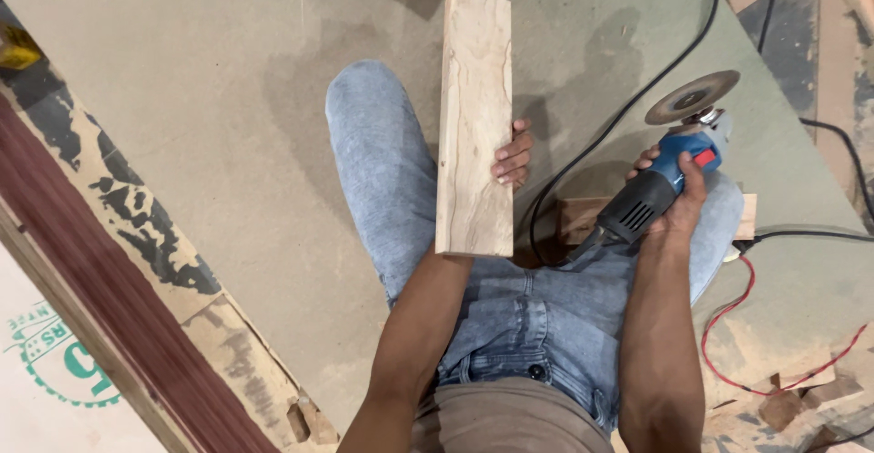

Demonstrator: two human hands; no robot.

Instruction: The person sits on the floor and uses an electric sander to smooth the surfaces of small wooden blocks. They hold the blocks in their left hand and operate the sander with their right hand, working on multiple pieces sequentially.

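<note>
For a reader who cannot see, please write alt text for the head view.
Seen from above, a seated person in jeans holds a pale plank upright in the left hand and a blue-and-black angle grinder in the right hand. Black and red cables trail over the dusty floor.

Bare board floor (228, 71) lies open leftward; black cable (619, 116) and wood scraps (792, 398) clutter the right.

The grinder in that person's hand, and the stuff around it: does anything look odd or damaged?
The angle grinder in the right hand shows a bare disc with no guard visible. Black and red cables trail loosely beside the knee. The left hand holds a wooden plank, which looks intact. Wood offcuts lie scattered at lower right.
</note>
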